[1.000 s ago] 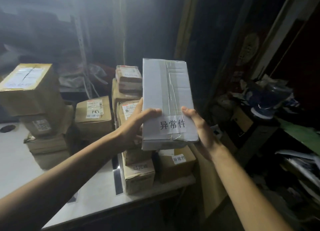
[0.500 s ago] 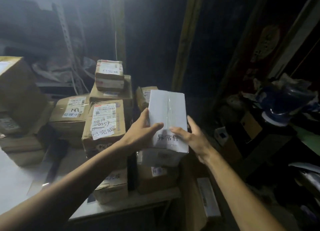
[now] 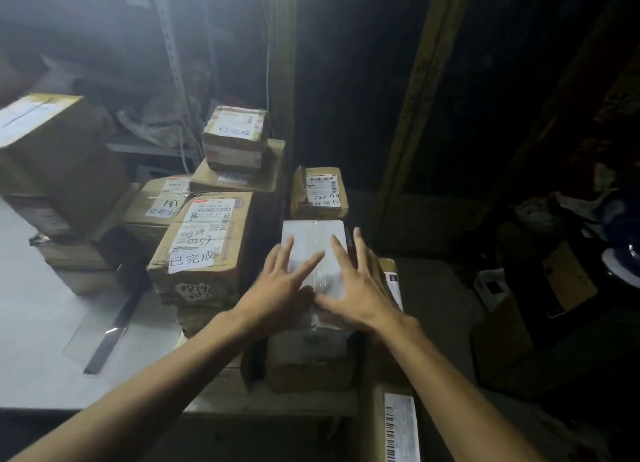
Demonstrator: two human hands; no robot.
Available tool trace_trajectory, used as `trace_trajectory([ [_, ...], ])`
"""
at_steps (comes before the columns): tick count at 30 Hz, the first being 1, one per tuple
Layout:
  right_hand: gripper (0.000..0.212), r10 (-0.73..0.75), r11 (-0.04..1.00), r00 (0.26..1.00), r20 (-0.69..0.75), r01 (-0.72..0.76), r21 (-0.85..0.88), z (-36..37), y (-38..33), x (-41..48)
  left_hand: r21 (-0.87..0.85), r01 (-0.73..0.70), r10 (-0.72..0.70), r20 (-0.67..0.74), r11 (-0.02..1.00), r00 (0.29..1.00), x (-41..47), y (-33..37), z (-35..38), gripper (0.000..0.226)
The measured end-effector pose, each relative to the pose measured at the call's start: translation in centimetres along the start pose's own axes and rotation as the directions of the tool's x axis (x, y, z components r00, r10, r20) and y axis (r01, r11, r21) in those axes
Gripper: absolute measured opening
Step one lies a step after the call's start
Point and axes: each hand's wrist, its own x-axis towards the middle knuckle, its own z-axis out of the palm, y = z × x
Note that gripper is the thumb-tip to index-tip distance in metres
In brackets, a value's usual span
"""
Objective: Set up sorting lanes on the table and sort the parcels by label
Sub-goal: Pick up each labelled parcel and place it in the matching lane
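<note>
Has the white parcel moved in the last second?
Yes. The white parcel has come down from mid-air onto the lower brown box, right of the 已完成 box. The left hand and right hand lie open on top.

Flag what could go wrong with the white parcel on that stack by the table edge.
1. The white parcel lies on a brown box at the table right edge; a nudge from the left hand or right hand could tip it off.
2. Both hands cover its near end, so no label shows on it; a wrong lane might go unnoticed.
</note>
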Motion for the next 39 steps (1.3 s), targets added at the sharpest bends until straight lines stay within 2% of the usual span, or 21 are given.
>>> trace_trajectory([
  [2, 0.091, -0.103, 0.987, 0.995, 0.009, 0.104, -0.126, -0.6, 0.0, 0.5, 0.191, -0.062, 0.057, 0.03, 0.98, 0.998, 0.4, -0.4, -0.2, 0.072],
  [4, 0.078, -0.113, 0.984, 0.99, 0.079, 0.123, -0.13, -0.8, -0.1, 0.6, 0.254, -0.106, 0.091, 0.07, 0.961, 0.993, 0.6, -0.6, -0.3, 0.067],
  [10, 0.073, -0.07, 0.995, 0.996, 0.059, 0.074, -0.069, 1.0, -0.3, 0.8, 0.153, -0.129, 0.114, 0.102, 0.98, 0.988, 0.6, -0.9, -0.4, 0.071],
  [12, 0.073, -0.07, 0.993, 0.996, 0.058, 0.075, -0.092, 0.7, -0.5, 1.0, 0.154, -0.121, 0.11, 0.078, 0.981, 0.991, 0.5, -0.9, -0.7, 0.066],
  [15, 0.072, -0.084, 0.988, 0.995, 0.05, 0.09, -0.122, -0.2, -1.3, 0.7, 0.179, -0.185, 0.177, 0.058, 0.966, 0.983, -0.2, -1.0, -1.5, 0.051],
  [20, 0.065, -0.159, 0.987, 0.981, -0.107, 0.158, -0.018, -3.0, -5.7, 0.6, -0.065, -0.211, 0.2, -0.151, 0.975, 0.968, -0.9, -2.4, -4.3, 0.051],
  [25, 0.05, -0.266, 0.955, 0.942, -0.203, 0.287, 0.079, -4.1, -13.0, 1.6, -0.041, -0.251, 0.22, -0.366, 0.967, 0.904, -3.3, -4.8, -10.2, 0.056],
  [28, 0.053, -0.319, 0.934, 0.924, -0.212, 0.344, 0.093, -3.0, -18.4, 2.4, -0.019, -0.198, 0.172, -0.418, 0.98, 0.892, -5.6, -9.3, -13.2, 0.054],
  [31, 0.055, -0.414, 0.898, 0.897, -0.157, 0.43, 0.091, -0.5, -24.6, 3.8, -0.054, -0.14, 0.101, -0.452, 0.989, 0.886, -9.5, -15.7, -15.6, 0.051],
  [36, 0.041, -0.549, 0.83, 0.835, -0.026, 0.549, 0.102, 6.3, -35.0, 6.8, -0.187, 0.103, -0.187, -0.512, 0.977, 0.839, -17.9, -26.7, -17.7, 0.034],
  [39, 0.038, -0.595, 0.803, 0.799, 0.089, 0.584, 0.12, 11.1, -41.0, 8.5, -0.209, 0.246, -0.32, -0.507, 0.947, 0.8, -22.7, -32.9, -17.9, 0.033],
])
